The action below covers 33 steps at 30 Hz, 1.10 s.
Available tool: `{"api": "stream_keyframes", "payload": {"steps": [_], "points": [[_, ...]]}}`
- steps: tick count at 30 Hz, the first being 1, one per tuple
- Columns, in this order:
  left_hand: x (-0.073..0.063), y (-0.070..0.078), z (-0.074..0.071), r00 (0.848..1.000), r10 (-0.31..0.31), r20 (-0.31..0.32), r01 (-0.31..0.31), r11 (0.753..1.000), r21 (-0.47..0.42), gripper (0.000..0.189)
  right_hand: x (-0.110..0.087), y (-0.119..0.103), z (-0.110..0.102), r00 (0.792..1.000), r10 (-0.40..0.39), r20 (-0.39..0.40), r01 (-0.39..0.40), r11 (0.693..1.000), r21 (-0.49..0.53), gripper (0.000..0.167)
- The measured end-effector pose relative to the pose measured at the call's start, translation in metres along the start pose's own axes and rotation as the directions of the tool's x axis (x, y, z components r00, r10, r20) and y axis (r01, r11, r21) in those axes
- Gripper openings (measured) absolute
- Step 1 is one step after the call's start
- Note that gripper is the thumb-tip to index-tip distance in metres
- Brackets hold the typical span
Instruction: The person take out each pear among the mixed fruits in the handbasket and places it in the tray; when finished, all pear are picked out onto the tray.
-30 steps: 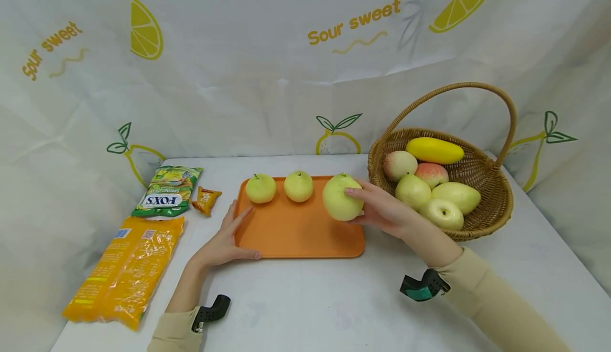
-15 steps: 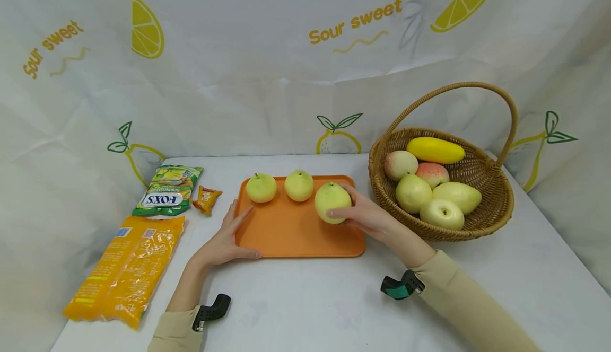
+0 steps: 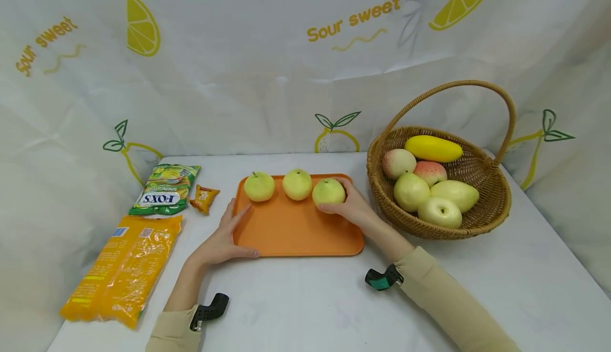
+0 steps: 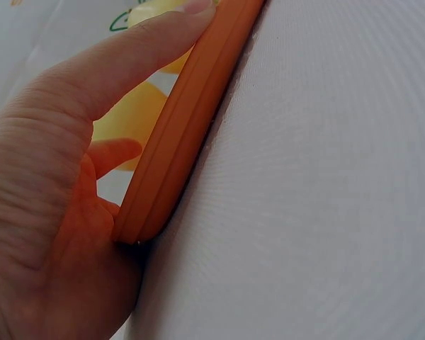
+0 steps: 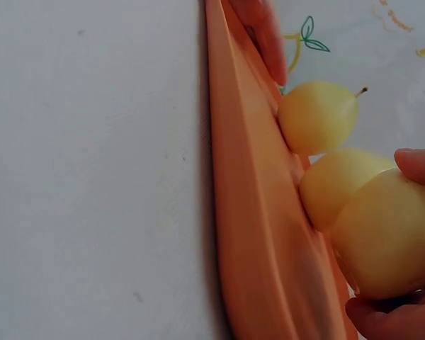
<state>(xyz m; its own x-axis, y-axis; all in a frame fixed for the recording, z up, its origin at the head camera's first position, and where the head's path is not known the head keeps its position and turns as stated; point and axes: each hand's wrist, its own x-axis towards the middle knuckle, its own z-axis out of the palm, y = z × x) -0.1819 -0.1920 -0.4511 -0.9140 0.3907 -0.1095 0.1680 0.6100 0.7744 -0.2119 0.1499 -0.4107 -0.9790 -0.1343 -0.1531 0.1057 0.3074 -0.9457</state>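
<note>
On the orange tray (image 3: 291, 235), two yellow-green pears (image 3: 259, 186) sit along the far edge. My right hand (image 3: 352, 203) grips a third pear (image 3: 326, 192) from its right side, just right of those two. In the right wrist view, the thumb and fingers reach round this pear (image 5: 386, 234), which stands close over the tray and overlaps its neighbour. My left hand (image 3: 220, 242) rests at the tray's near left corner, fingers spread along the left side. Its thumb lies straight along the near rim in the left wrist view.
A wicker basket (image 3: 498, 203) with a tall handle stands at the right, holding several fruits, including a long yellow one (image 3: 433, 148). At the left lie a green snack bag (image 3: 164, 188), a small orange packet (image 3: 204, 199) and a large orange bag (image 3: 124, 270).
My right hand has carried the pear left and lower, from over the tray's right end to beside the other two. The left hand stays at the tray corner.
</note>
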Motion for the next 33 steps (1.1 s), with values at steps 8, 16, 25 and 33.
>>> {"api": "stream_keyframes", "payload": {"steps": [8, 16, 25, 33], "points": [[0.0, 0.0, -0.001, 1.0, 0.005, -0.002, -0.005, 1.0, -0.01, 0.11, 0.013, 0.002, 0.003, 0.995, 0.0, -0.097, -0.005, 0.999, -0.052, 0.084], [0.0, 0.0, -0.001, 1.0, -0.004, 0.003, 0.004, 1.0, -0.01, 0.111, 0.025, 0.008, 0.002, 0.989, 0.023, -0.145, -0.03, 0.999, -0.04, 0.086], [0.0, 0.0, 0.0, 1.0, -0.001, 0.0, 0.001, 1.0, -0.003, 0.111, 0.029, 0.008, 0.002, 0.982, 0.035, -0.188, -0.038, 0.999, -0.012, 0.085], [0.0, -0.001, -0.001, 1.0, -0.001, 0.0, 0.001, 1.0, -0.001, 0.111, 0.031, 0.011, 0.002, 0.983, 0.027, -0.183, -0.03, 0.999, -0.017, 0.085]]}}
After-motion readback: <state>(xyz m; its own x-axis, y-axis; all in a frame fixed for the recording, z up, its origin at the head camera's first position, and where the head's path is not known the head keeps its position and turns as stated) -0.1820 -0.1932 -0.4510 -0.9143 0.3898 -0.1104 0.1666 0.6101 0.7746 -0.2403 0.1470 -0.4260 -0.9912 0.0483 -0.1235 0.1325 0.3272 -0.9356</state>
